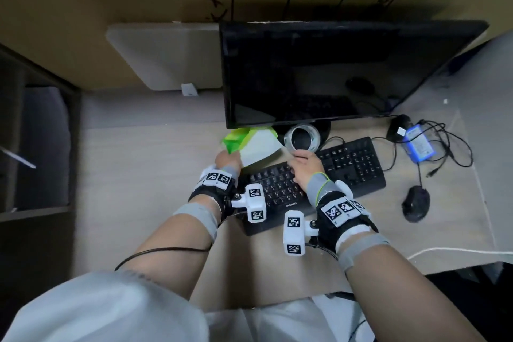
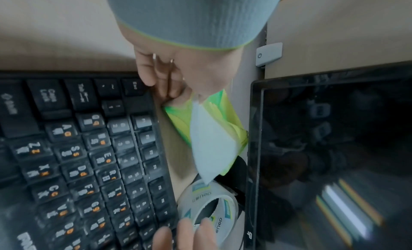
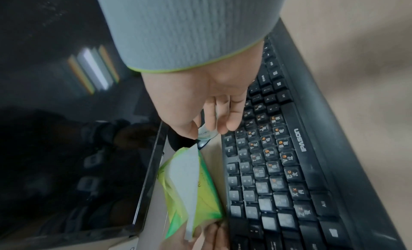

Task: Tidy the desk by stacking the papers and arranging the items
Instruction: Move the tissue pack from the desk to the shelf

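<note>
Left hand (image 1: 228,159) is pinching the green tissue pack (image 1: 251,144) at center frame, probably moving it off the keyboard (image 1: 313,183), while the right hand (image 1: 305,165), fingers loosely straight, is touching the tape roll (image 1: 302,137).

dim soft indoor light, glare streaks on the monitor (image 3: 93,69), motion blur, wide-angle edge distortion

The monitor (image 1: 327,69) hides the tissue pack's (image 1: 249,141) far edge.
</note>
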A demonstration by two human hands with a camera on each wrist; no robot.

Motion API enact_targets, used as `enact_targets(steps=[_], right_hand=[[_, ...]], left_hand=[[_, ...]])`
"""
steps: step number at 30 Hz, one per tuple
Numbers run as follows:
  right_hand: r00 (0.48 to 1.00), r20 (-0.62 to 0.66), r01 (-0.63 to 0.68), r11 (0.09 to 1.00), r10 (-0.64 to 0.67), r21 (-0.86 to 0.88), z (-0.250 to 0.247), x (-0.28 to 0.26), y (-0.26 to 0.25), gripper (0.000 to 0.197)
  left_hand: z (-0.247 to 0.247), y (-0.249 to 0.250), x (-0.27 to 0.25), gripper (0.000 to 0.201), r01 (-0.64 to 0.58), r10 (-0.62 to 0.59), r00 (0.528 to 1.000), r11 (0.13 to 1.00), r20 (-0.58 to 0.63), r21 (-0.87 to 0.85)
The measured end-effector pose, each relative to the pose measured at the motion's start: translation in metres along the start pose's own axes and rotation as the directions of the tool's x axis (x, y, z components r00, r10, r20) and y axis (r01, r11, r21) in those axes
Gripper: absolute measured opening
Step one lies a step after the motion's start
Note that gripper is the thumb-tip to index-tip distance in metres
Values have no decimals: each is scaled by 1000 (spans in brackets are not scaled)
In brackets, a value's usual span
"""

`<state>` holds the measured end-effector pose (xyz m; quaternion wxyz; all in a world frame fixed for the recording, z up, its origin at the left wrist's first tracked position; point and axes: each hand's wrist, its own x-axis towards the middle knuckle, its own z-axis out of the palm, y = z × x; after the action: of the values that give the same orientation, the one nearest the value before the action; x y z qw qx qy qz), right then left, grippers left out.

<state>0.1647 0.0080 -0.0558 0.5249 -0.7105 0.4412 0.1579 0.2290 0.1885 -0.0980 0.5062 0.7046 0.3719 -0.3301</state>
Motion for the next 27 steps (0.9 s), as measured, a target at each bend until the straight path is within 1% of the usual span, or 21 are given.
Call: enact_targets(steps=[2,3,4,6,7,8,9,11,12,13,15,16,17,19,20,22,25,27], right_hand=[[999,31,-16,1000,16,-2,9,-5,-10,18],[997,66,-31,1000,31,-2,15,-12,-18,16],[990,129,-63,998,61,9,21,-20,-24,21],[941,323,-101,995,102,-20,42,-48,-41,40],[905,413,-99,994,107,-41,52,-60,-46,42],[876,473,-83,996,93,-44,62,-70,-50,41],[865,495,-78,997,78,-21,68,-75,-49,39],[850,524,-63,998,61,-15,99,-90,-45,31],[837,543,-66,997,74,-34,112,-98,-39,28],[808,581,-62,995,93,-73,127,-108,-33,29],[756,643,-25,988,120,-155,153,-126,-20,30],[737,665,3,982,124,-187,167,-137,-12,28],[728,675,34,977,119,-209,180,-147,-3,25],[744,659,46,975,111,-217,190,-149,6,17],[740,661,51,970,124,-238,200,-154,13,16],[741,655,70,954,146,-291,219,-163,20,20],[743,651,109,930,158,-351,256,-173,27,29],[727,669,137,922,154,-361,286,-191,25,36]], left_hand=[[-12,-2,-13,19,-23,23,1000,991,-2,-133],[-19,-6,-22,10,-11,12,1000,976,5,-219],[-24,-11,-30,9,12,-8,1000,954,16,-300],[-43,-27,-51,10,38,-34,999,913,18,-407],[-51,-34,-62,7,42,-35,999,905,24,-423],[-58,-43,-70,5,41,-36,999,898,21,-437],[-62,-50,-78,5,55,-52,998,895,19,-442],[-91,-75,-97,9,46,-82,996,852,-46,-522],[-104,-88,-104,9,22,-83,993,836,-87,-548],[-120,-100,-115,10,10,-94,988,824,-120,-567],[-143,-131,-127,11,-15,-139,972,768,-189,-640],[-155,-150,-133,13,-26,-174,960,722,-218,-691],[-166,-168,-141,18,-21,-227,946,673,-233,-739],[-175,-187,-147,32,28,-335,920,575,-204,-817],[-184,-202,-150,37,38,-380,906,513,-188,-857],[-205,-227,-152,40,13,-407,895,431,-182,-902],[-234,-252,-153,39,-11,-428,882,402,-199,-915],[-254,-269,-148,41,-53,-435,869,391,-235,-919]])
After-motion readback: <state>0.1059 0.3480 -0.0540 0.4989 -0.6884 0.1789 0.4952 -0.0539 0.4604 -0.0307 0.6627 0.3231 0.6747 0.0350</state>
